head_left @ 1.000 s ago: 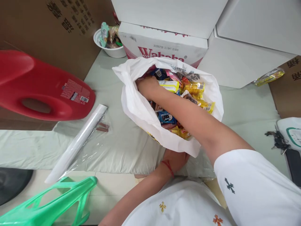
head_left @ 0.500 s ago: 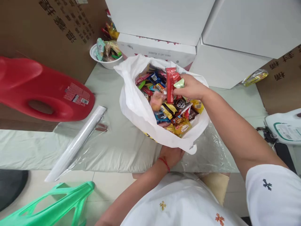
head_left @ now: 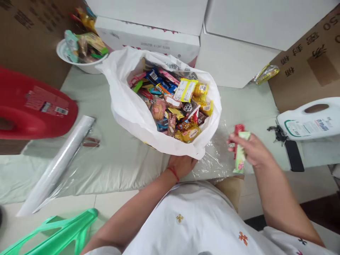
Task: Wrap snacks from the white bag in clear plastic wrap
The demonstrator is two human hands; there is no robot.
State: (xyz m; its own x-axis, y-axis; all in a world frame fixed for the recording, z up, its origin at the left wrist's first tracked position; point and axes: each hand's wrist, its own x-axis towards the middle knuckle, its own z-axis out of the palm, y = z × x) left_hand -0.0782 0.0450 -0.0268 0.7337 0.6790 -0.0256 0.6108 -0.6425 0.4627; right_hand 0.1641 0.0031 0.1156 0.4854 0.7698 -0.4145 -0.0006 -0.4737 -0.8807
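Note:
A white plastic bag [head_left: 132,109] stands open on the covered table, filled with several wrapped snacks, among them a yellow-and-white packet [head_left: 186,90] on top. My left hand [head_left: 182,165], with a red string at the wrist, is at the bag's near lower edge; its fingers are hidden under the bag. To the right of the bag, my right hand [head_left: 252,148] is closed on two slim packets, a light green one [head_left: 240,156] and a red one [head_left: 238,129], above the table.
White boxes [head_left: 164,37] stand behind the bag. At the left are a red jug [head_left: 39,106], a snack bowl [head_left: 90,66] and a plastic film roll [head_left: 57,166]. A white jug [head_left: 308,118], keys [head_left: 278,134] and a black phone [head_left: 294,156] lie at the right.
My right hand has come out of the bag and moved right and nearer with the red and green packets. The view has shifted; my left hand remains at the bag's near edge.

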